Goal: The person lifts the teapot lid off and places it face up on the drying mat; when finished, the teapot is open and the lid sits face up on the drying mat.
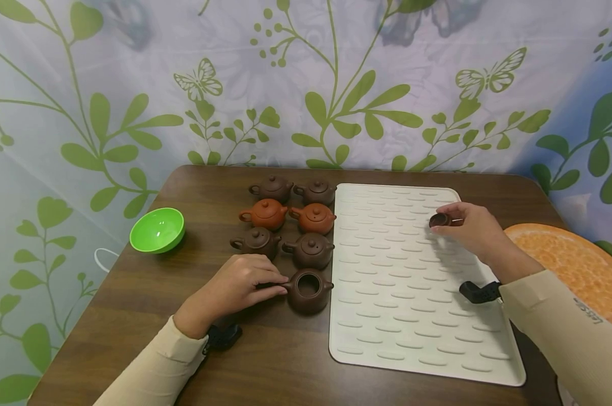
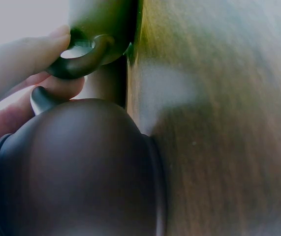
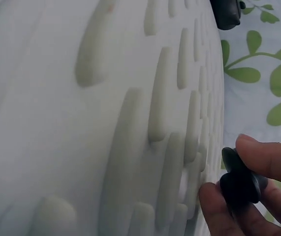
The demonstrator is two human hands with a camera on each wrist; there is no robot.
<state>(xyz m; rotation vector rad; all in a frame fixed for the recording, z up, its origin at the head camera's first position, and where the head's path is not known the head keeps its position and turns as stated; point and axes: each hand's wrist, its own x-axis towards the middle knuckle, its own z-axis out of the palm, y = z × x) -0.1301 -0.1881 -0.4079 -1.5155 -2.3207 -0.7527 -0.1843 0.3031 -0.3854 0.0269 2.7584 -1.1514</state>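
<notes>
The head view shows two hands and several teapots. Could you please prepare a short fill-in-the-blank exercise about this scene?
1. The left hand holds the open teapot by its ____.
2. The right hand holds a small dark teapot ____ over the white mat.
3. The orange teapots number ____.
4. The bowl is bright ____.

Missing words: handle; lid; two; green.

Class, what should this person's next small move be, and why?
Probably setting the lid down on the white mat: the right hand pinches it over there, while the left hand holds the lidless teapot by its handle.
</notes>
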